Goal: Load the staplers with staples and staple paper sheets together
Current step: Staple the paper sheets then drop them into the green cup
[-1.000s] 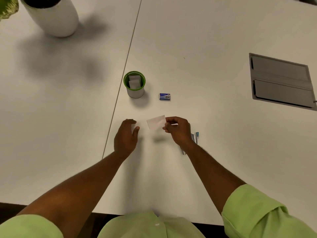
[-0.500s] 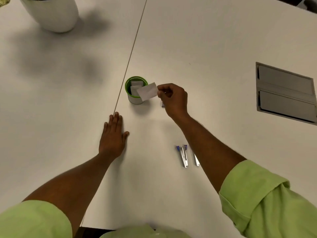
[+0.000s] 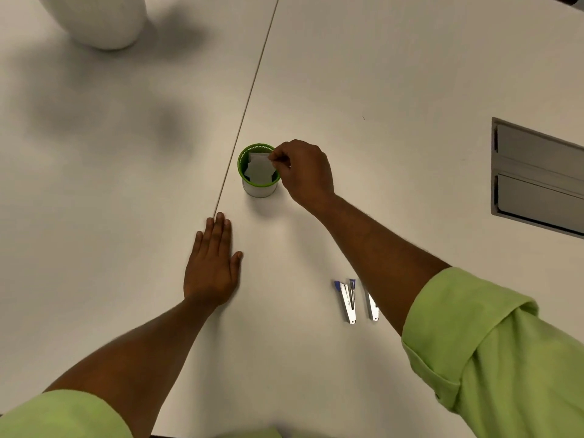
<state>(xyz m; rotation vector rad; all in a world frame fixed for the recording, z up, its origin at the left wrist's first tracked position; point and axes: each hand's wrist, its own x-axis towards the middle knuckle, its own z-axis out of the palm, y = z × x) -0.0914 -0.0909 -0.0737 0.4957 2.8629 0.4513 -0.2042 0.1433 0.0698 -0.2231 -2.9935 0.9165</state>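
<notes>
A small green-rimmed white cup (image 3: 259, 188) stands near the table seam and holds white paper slips (image 3: 259, 170). My right hand (image 3: 305, 172) hovers at the cup's right rim, its fingertips pinching the top of a paper slip that sits inside the cup. My left hand (image 3: 213, 267) lies flat on the table below-left of the cup, fingers straight. An open silver stapler with blue tips (image 3: 347, 300) lies on the table at lower right. A second silver stapler (image 3: 372, 306) beside it is partly hidden by my right forearm. The staple box is hidden behind my right hand.
A white plant pot (image 3: 104, 20) stands at the far left. A grey cable hatch (image 3: 537, 175) is set into the table at the right. A seam (image 3: 249, 96) runs between the two white tabletops.
My right hand carried the paper slip from in front of me up to the cup and lowered it inside. My left hand flattened on the table.
</notes>
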